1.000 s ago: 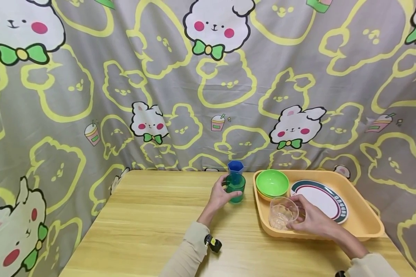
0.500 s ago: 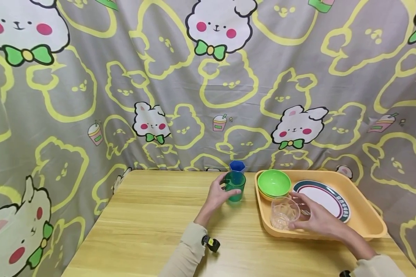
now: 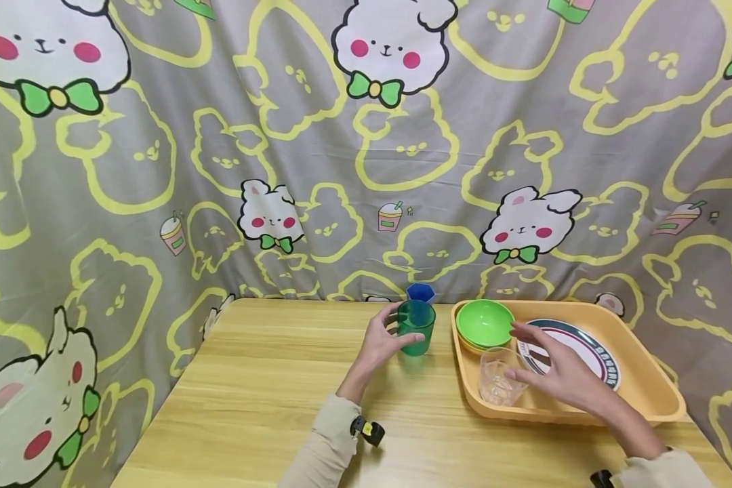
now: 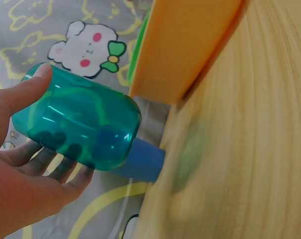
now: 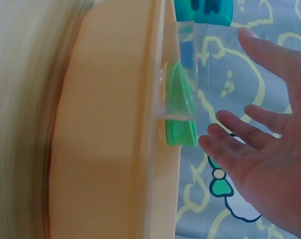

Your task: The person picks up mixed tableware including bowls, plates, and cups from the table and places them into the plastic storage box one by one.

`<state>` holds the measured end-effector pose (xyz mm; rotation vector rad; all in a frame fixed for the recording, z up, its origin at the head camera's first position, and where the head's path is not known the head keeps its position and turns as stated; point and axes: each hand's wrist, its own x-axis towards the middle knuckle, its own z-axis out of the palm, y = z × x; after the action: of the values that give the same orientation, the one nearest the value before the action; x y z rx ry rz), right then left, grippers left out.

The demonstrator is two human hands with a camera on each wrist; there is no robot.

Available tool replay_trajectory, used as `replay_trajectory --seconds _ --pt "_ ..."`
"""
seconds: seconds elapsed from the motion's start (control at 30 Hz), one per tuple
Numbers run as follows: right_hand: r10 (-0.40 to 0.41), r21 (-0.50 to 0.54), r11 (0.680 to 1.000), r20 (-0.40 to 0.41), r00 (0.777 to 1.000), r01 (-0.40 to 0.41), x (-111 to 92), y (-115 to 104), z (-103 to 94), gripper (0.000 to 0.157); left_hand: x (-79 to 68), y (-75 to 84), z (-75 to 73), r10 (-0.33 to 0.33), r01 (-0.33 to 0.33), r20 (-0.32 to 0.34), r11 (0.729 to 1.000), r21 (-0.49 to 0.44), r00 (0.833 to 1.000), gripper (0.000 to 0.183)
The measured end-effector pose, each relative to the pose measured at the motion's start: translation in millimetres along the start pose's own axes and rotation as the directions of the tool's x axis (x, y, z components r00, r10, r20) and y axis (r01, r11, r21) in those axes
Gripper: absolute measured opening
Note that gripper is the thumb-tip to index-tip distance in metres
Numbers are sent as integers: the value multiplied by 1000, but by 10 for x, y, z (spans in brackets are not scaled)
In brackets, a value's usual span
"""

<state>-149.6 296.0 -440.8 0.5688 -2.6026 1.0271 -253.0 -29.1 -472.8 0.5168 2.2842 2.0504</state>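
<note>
My left hand (image 3: 383, 339) grips a translucent green cup (image 3: 416, 332), thumb on one side and fingers on the other. In the left wrist view, the green cup (image 4: 80, 114) hangs over the wooden table, its base away from the surface. Behind it stands a blue cup (image 3: 420, 293) with an angular rim, partly hidden in both views. My right hand (image 3: 561, 369) is spread above the orange tray (image 3: 646, 400), beside a clear cup (image 3: 497, 383) in the tray's near left corner. In the right wrist view, a gap shows between the fingers and the clear cup (image 5: 188, 74).
Stacked bowls, a green bowl (image 3: 484, 322) on top, sit in the tray's far left corner. A white plate (image 3: 576, 349) with a dark green rim lies beside them. A patterned curtain (image 3: 317, 156) hangs behind the wooden table (image 3: 268, 379).
My right hand has let go of the clear cup and its fingers have spread, drawing off to the right. My left hand has raised the green cup slightly, now covering more of the blue cup.
</note>
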Motion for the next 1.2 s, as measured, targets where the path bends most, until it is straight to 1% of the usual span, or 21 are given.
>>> replay_trajectory --seconds 0.13,0.33,0.47,0.6,0.77,0.9,1.03,1.2 --pt "20 35 999 -20 1000 -20 58 -50 42 79 -28 54 -17 14 -13 23 1000 -17 1000 69" --pt "37 132 991 -43 998 -31 127 -99 123 78 -33 57 -27 26 -21 81 998 -66 996 61" --pt "60 205 978 -42 997 -50 179 -112 191 81 -46 54 -49 24 -17 79 996 -92 997 62" --pt "58 262 964 -46 997 -44 228 -152 243 83 -69 84 -86 28 -20 77 994 -107 997 63" --pt "58 320 946 -32 998 -45 308 -231 306 82 -87 84 -148 46 -33 98 990 -134 994 62" --pt "49 337 941 -17 999 -40 364 -285 338 80 -91 118 -174 58 -39 129 988 -149 990 64" --pt "15 345 939 -18 1000 -8 415 -330 369 78 -101 154 -190 77 -53 156 986 -157 985 65" --pt "-3 370 929 -10 1000 7 463 -365 435 77 -127 183 -208 97 -66 175 983 -174 980 63"
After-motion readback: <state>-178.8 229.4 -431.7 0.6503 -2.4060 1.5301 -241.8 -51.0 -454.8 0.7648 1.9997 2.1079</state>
